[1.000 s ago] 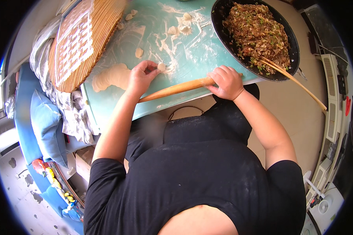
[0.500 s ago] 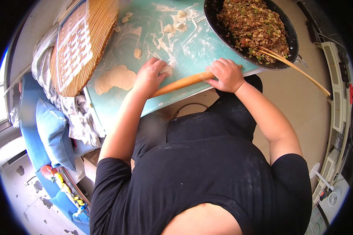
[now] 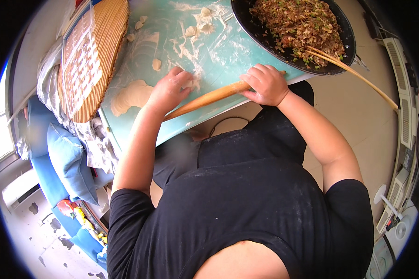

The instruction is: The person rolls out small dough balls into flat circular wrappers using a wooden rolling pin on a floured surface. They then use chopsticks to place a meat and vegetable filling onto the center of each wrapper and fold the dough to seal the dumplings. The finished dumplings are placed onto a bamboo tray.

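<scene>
My right hand curls over the wooden rolling pin lying slantwise along the table's near edge, while my left hand pinches a small dough piece beside it, apparently turning it for rolling. Finished wrappers stack at the near left corner; no packages or labels visible.

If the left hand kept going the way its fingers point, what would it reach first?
The left hand points up and right across the board. Past the dough under its fingertips, the first thing looks like the small dough pieces in the flour, though depth is uncertain.
</scene>
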A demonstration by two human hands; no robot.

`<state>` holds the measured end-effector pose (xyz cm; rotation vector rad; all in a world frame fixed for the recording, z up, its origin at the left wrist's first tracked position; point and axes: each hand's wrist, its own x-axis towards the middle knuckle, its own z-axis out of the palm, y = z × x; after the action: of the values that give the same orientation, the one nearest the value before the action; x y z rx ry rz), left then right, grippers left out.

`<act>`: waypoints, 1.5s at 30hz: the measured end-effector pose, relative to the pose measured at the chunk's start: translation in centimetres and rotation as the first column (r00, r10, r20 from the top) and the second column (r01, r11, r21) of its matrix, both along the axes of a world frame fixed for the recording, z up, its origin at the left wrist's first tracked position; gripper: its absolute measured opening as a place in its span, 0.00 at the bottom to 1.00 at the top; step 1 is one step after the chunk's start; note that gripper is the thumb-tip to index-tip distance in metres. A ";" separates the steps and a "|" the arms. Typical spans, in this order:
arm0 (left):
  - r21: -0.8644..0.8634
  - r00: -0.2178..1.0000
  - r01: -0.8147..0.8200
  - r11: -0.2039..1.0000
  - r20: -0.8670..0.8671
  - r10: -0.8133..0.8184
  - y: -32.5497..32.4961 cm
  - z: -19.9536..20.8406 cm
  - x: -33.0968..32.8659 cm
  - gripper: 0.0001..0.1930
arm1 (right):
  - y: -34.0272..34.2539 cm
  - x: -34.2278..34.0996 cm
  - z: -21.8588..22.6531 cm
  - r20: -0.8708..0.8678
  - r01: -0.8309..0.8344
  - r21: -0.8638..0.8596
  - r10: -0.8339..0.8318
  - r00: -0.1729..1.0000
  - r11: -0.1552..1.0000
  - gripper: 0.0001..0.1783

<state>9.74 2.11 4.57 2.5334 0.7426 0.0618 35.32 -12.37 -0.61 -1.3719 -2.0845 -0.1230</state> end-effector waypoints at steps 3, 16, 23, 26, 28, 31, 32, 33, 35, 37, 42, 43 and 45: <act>0.060 0.988 -0.102 0.993 -0.114 0.108 -0.4 -0.1 0.3 0.13 | 0.0 -0.1 0.1 -0.009 0.003 0.003 -0.003 1.000 1.000 0.22; 0.457 0.989 -0.097 0.884 0.143 0.035 1.3 -1.2 4.0 0.18 | 0.0 0.0 0.4 -0.002 -0.001 -0.041 0.000 1.000 0.999 0.23; 0.429 0.993 -0.082 0.900 -0.044 0.111 1.5 -4.0 3.7 0.27 | 0.1 0.0 0.3 0.015 -0.011 -0.048 0.012 1.000 0.999 0.23; 0.477 0.987 -0.070 0.876 -0.094 0.131 1.6 -3.6 4.1 0.27 | 0.0 0.0 0.4 0.019 -0.006 -0.054 0.007 1.000 0.999 0.23; 0.507 0.977 -0.105 0.856 -0.110 0.184 1.2 -3.7 4.6 0.27 | -0.1 0.0 0.4 0.032 0.001 -0.057 0.001 0.999 0.998 0.24; 0.472 0.962 -0.253 0.844 0.025 0.274 1.4 -4.3 4.6 0.25 | 0.0 -0.2 0.7 0.052 0.004 -0.048 -0.001 0.999 0.999 0.24; 0.417 0.958 -0.284 0.864 0.152 0.241 1.8 -5.0 4.1 0.23 | 0.0 -0.2 0.7 0.052 0.005 -0.043 -0.003 0.999 0.999 0.24; 0.356 0.936 -0.306 0.883 0.282 0.210 2.4 -5.6 3.3 0.21 | 0.1 0.0 0.8 0.055 0.007 -0.040 -0.005 0.998 0.999 0.24; -0.017 0.840 -0.391 0.920 0.403 0.364 3.0 -5.8 1.8 0.17 | 0.1 0.0 0.5 0.049 -0.005 -0.023 0.007 0.999 1.000 0.23; -0.593 0.711 -0.446 0.670 0.220 0.668 2.5 -5.4 0.3 0.12 | -0.1 0.0 0.2 0.038 0.001 -0.030 0.000 0.999 1.000 0.23; -0.150 0.910 -0.412 0.899 -0.012 0.415 0.8 -1.0 -0.7 0.11 | -0.1 -0.1 0.4 0.040 0.028 -0.043 -0.027 0.999 0.999 0.23; -0.098 0.941 -0.339 0.936 -0.048 0.336 0.6 -0.5 -0.9 0.11 | -0.1 -0.2 0.5 0.048 0.032 -0.040 -0.030 0.998 0.999 0.23; -0.136 0.941 -0.337 0.931 -0.040 0.335 -0.1 0.0 -0.9 0.11 | -0.2 -0.2 0.4 0.050 0.032 -0.042 -0.029 0.998 0.999 0.23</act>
<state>8.82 2.00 4.53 2.2512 1.1407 0.1004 35.10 -12.55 -0.21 -1.4404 -2.1188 -0.1267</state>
